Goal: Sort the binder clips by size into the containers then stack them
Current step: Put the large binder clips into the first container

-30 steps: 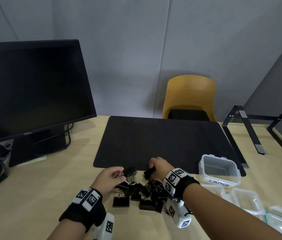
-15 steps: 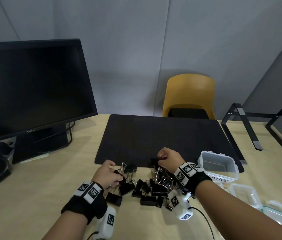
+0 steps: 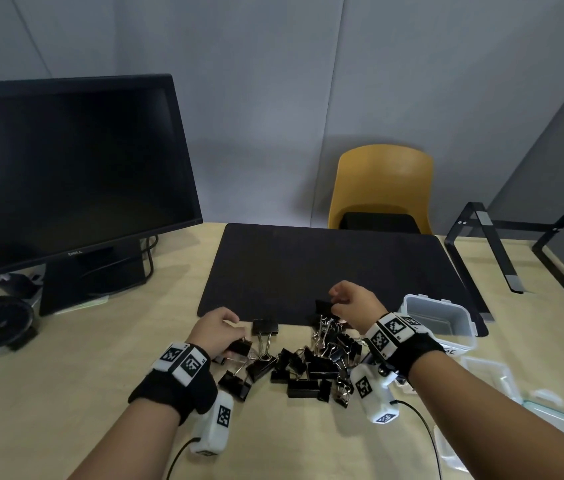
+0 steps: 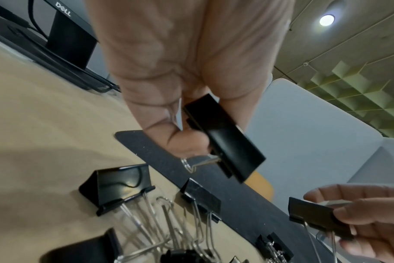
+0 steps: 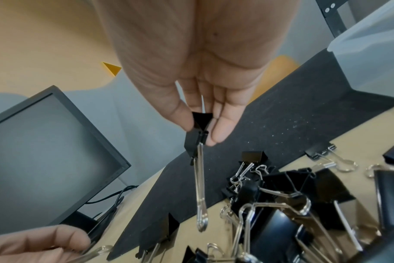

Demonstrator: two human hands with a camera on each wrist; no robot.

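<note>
Several black binder clips (image 3: 311, 363) lie in a pile on the wooden table, just before the black mat. My left hand (image 3: 230, 337) is at the pile's left side and grips one black clip (image 4: 223, 137) between thumb and fingers, lifted off the table. My right hand (image 3: 337, 301) is above the pile's far right and pinches a large clip (image 5: 197, 135) by its black body, wire handles hanging down. A clear container labelled LARGE (image 3: 460, 315) stands open to the right of that hand.
A dark monitor (image 3: 66, 174) stands at the back left, with a round black object (image 3: 0, 320) beside it. The black mat (image 3: 325, 265) covers the table's middle, with a yellow chair (image 3: 381, 185) behind. A metal stand (image 3: 488, 247) and more clear containers (image 3: 492, 372) are on the right.
My right hand has lifted a large clip off the pile and moved it up and to the right. My left hand has drawn a clip out to the pile's left.
</note>
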